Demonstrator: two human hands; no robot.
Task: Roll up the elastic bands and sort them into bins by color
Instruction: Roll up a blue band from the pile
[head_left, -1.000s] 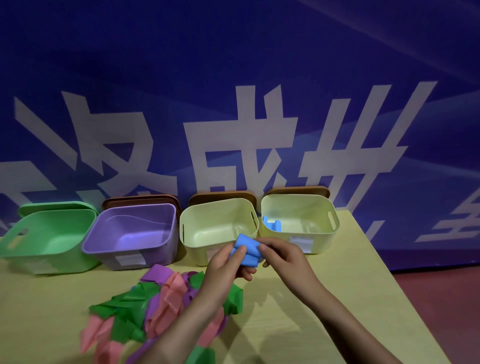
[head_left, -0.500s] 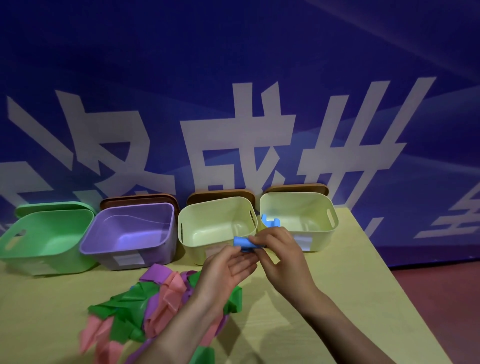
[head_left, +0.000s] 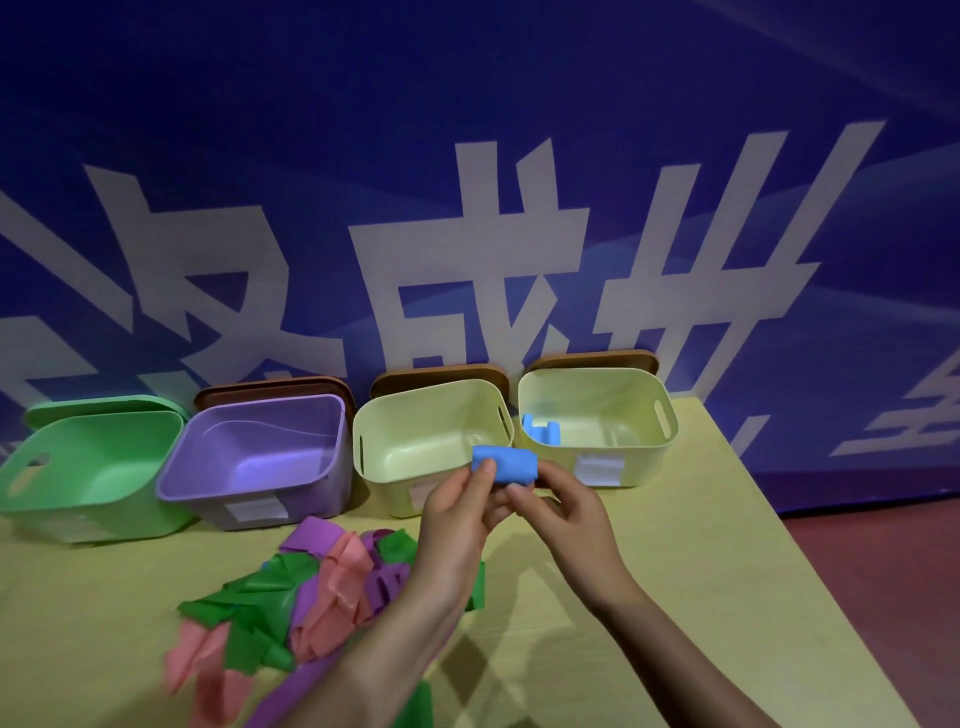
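Note:
A rolled blue elastic band (head_left: 506, 465) is held up in front of the two pale yellow bins. My left hand (head_left: 460, 512) pinches its left end and my right hand (head_left: 563, 512) grips its right side from below. The right yellow bin (head_left: 644, 457) holds another blue roll (head_left: 540, 440) at its left wall. The left yellow bin (head_left: 395, 478), the purple bin (head_left: 249, 480) and the green bin (head_left: 78, 493) show nothing inside. A loose pile of green, pink and purple bands (head_left: 306, 597) lies on the table under my left forearm.
The four bins stand in a row along the back of the yellow table (head_left: 675, 597), with lids (head_left: 436, 376) propped behind them against a blue banner wall. The table's right edge drops to a dark red floor (head_left: 883, 597).
Both hands have kept working the blue band, which now reads as a compact roll lifted slightly higher in front of the yellow bins. The pile and the bins have not moved.

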